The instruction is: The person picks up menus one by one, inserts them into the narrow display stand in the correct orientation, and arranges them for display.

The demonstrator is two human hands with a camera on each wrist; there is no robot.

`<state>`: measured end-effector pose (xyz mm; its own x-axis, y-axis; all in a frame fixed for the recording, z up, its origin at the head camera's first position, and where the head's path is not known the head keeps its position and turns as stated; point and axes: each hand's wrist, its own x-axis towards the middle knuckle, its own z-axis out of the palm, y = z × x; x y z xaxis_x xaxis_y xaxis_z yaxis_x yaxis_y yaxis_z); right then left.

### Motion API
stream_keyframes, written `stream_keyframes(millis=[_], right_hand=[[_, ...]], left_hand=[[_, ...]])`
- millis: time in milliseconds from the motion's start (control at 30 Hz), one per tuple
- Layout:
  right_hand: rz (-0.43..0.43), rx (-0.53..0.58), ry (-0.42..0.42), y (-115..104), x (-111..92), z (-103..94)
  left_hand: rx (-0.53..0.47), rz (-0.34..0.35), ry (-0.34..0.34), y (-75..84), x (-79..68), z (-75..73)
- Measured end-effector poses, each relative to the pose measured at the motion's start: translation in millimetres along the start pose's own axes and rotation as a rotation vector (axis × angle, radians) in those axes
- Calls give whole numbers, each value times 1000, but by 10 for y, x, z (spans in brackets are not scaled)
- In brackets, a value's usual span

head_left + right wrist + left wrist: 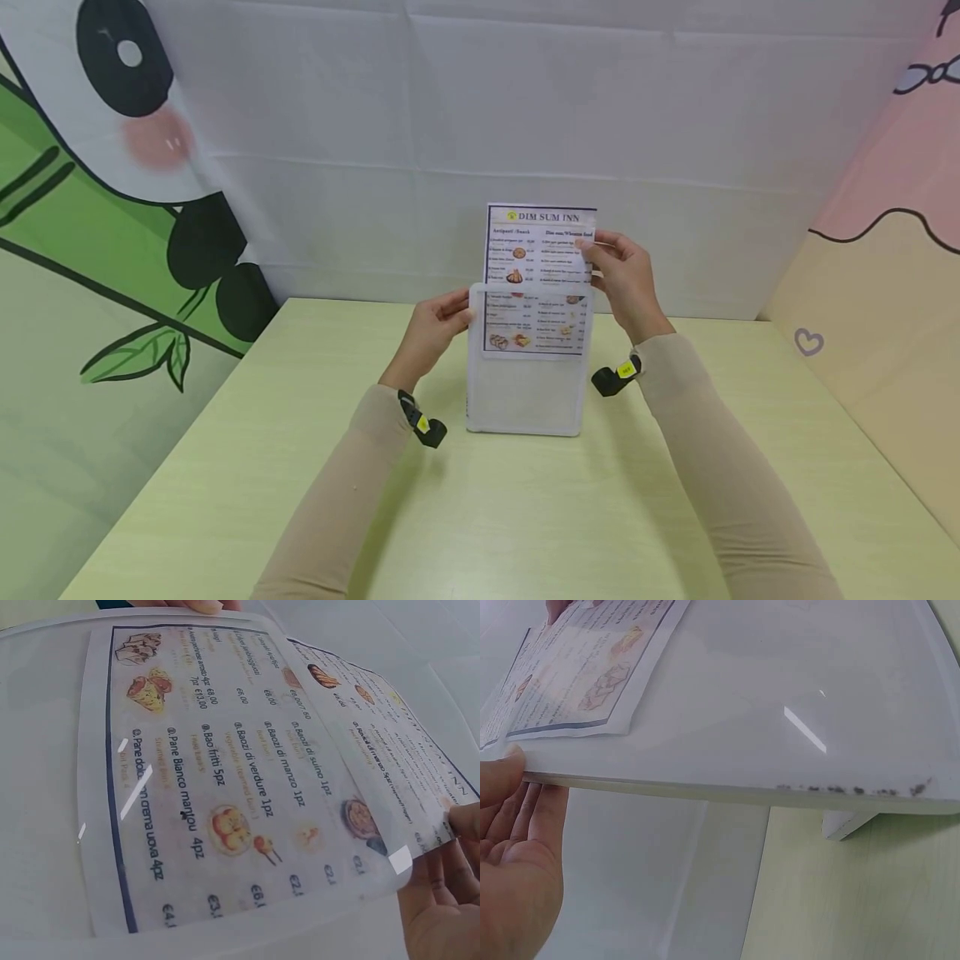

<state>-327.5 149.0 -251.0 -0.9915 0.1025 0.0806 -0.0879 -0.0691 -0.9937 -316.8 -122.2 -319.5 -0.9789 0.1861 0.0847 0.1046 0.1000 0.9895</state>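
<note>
A clear, white-edged sign holder (525,400) stands upright on the table, leaning back. In it sits a printed "DIM SUM INN" menu sheet (536,250), its lower half behind the clear front and its upper half sticking out above the top edge. My left hand (429,335) pinches the holder's upper left edge, thumb in front and fingers behind, as the left wrist view shows. With my right hand (628,279) I pinch the sheet's right edge above the holder, thumb on the printed face. Dark specks (855,790) mark the holder's side edge.
The pale yellow-green table (480,517) reaches back to a white cloth backdrop (480,100). Printed cartoon panels (135,233) flank the left side, and a pink-and-cream panel (870,275) the right. A small foot (846,823) props the holder from behind.
</note>
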Motion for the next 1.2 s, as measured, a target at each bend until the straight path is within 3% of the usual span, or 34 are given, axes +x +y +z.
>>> stream_keyframes(millis=[1200], right_hand=[[-2,3,34,82,-26,28]], left_hand=[[-22,4,-9,-10,12,1]])
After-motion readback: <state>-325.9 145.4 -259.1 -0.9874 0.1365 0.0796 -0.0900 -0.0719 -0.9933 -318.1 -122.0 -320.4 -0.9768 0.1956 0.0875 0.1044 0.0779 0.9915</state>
